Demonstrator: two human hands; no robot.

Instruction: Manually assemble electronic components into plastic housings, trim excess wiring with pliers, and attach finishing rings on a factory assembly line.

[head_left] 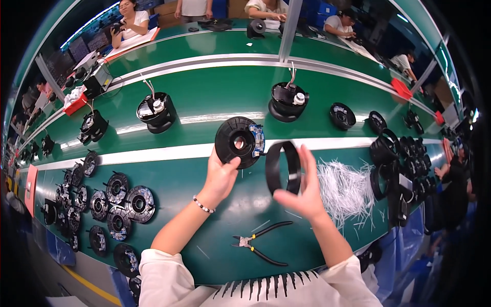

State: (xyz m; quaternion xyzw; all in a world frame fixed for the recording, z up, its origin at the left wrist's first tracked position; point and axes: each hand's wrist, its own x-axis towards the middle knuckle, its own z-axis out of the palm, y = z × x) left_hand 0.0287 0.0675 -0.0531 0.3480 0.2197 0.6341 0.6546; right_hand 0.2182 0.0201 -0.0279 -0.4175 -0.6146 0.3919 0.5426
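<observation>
My left hand (221, 176) grips the lower edge of a round black disc part (237, 141) with a centre hole and a small blue circuit board on its right side, held up over the green belt. My right hand (305, 190) holds a black plastic ring (283, 167) upright, just to the right of the disc and apart from it. A beaded bracelet sits on my left wrist.
Black-handled pliers (258, 241) lie near the front edge. A heap of white cable ties (344, 187) lies to the right, with stacked black rings (396, 158) beyond. Several coil discs (117, 204) lie at left. Black housings (156, 112) (288, 101) stand on the belt. Other people work across it.
</observation>
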